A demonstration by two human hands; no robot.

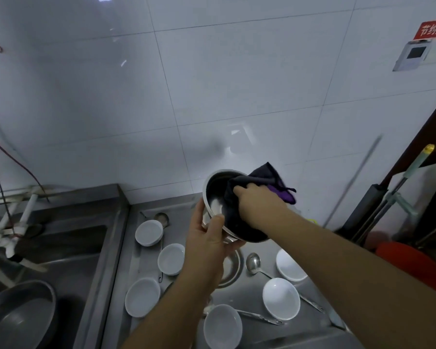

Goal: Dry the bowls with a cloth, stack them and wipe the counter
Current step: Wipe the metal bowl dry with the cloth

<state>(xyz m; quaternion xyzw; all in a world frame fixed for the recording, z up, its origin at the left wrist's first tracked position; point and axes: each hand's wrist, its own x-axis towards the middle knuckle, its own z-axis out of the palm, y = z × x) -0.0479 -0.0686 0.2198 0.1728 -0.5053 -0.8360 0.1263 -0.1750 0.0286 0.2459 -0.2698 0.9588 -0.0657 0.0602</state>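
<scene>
From the head camera, the left hand (207,241) holds a round stainless-steel bowl (218,197) tilted on its side above the steel surface (310,331), its opening turned toward the camera. The left fingers (218,222) are curled over the near rim, the thumb inside the edge and the rest behind the bowl's wall. The right hand (256,202) presses a dark cloth with a purple patch (267,178) into the bowl's hollow; its fingers are closed on the bunched fabric, and a loose corner of the cloth sticks up past the far rim.

Below, six small white round bowls lie apart on the surface: three in a line on the left (149,233) (171,258) (142,297), one at the near middle (222,326), and two on the right (281,298) (290,265). A metal ladle (253,263) lies between the right pair and a round drain ring (233,269). To the left is a steel sink (68,248) with a large grey metal pan (20,313) in it. White wall tiles (212,84) rise behind.
</scene>
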